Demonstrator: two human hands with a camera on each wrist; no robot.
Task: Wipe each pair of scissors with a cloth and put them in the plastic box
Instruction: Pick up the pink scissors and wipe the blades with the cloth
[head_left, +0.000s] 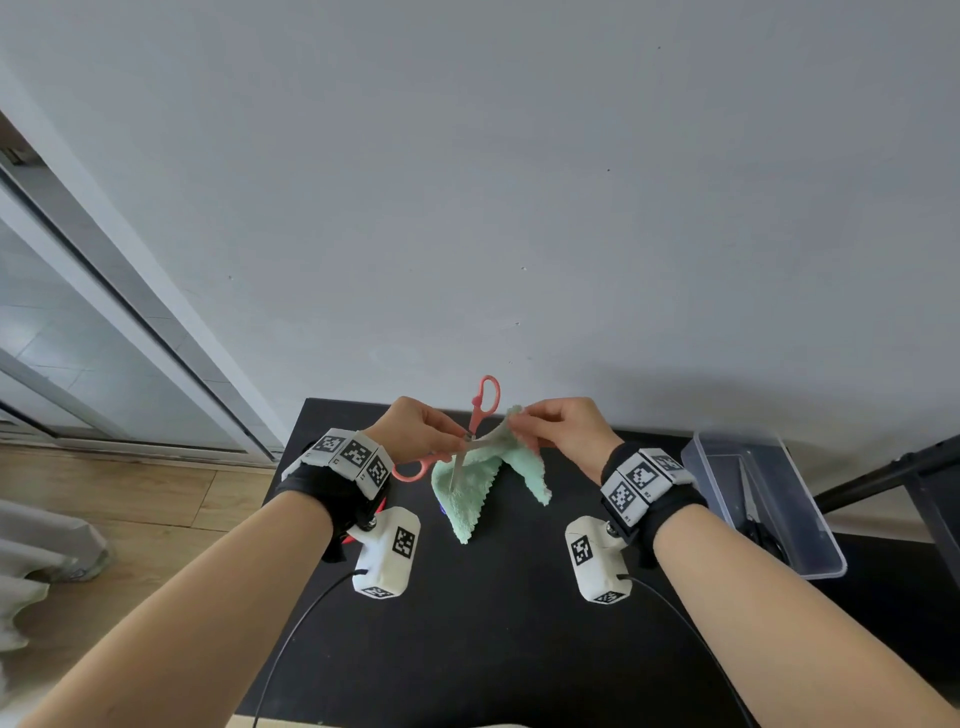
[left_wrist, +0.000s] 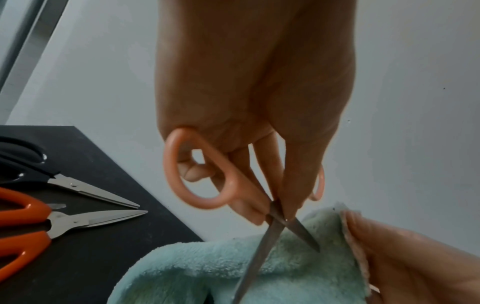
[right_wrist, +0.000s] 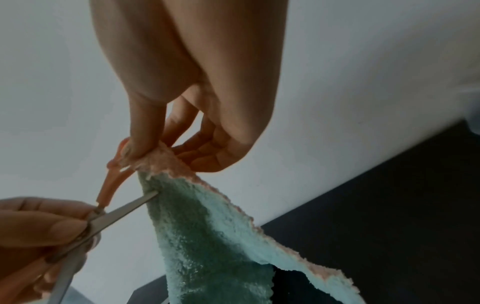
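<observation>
Main risk: the small pink-handled steel scissors (head_left: 470, 435) are held with blades splayed wide, both edges exposed against the mint-green fluffy microfibre cloth (head_left: 485, 475). If the cloth is dragged along an edge rather than off the flat, the pile could be snagged or cut, and the fingertips behind the cloth could be nicked. A slip is also plausible: the scissors are gripped only near the pivot, so a hard pull on the cloth could twist them out of the grip and drop them onto the black tabletop (head_left: 467, 649).

Left hand (head_left: 418, 431): fingers curled, scissors pinched at the pivot between thumb and fingertips, one handle loop pointing up past the knuckles, the other below the hand.

Right hand (head_left: 563, 431): thumb and forefinger pressed together on the cloth's top corner, remaining fingers loosely curled. One blade tip is touching the cloth just below that pinch; the rest of the cloth hangs down from the scissors toward the tabletop.

Relative to the scissors in hand:
- clear rectangular plastic box (head_left: 826, 561) is well to the right, on the tabletop; a dark-handled pair is already seen inside it.
- black-handled scissors (left_wrist: 78, 186) and orange-handled scissors (left_wrist: 52, 222) lie to the left, flat on the tabletop, not yet boxed.
</observation>
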